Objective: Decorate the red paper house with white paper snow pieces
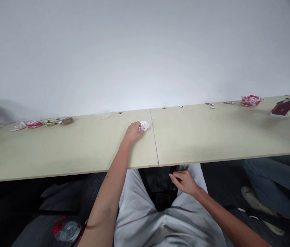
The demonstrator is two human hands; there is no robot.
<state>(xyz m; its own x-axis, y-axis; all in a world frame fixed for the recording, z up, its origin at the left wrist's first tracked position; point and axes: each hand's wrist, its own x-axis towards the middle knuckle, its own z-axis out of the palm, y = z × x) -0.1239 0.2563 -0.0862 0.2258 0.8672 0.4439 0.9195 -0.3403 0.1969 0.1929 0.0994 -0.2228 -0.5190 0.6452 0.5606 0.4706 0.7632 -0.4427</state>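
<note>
The left hand (134, 132) closes its fingers on the left edge of the white bundle (144, 126), apparently steadying it on the table (96, 147) beside the seam (154, 140). Right hand (184, 181): fingers curled; contents cannot be determined.

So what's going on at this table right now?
A seated person's left hand has its fingers at the left edge of a small white bundle, just left of the seam in the table; whether it is gripped isn't clear. The right hand is loosely curled above the lap. A row of coloured bundles lies farther left, and a dark red, house-shaped object sits far right.
</note>
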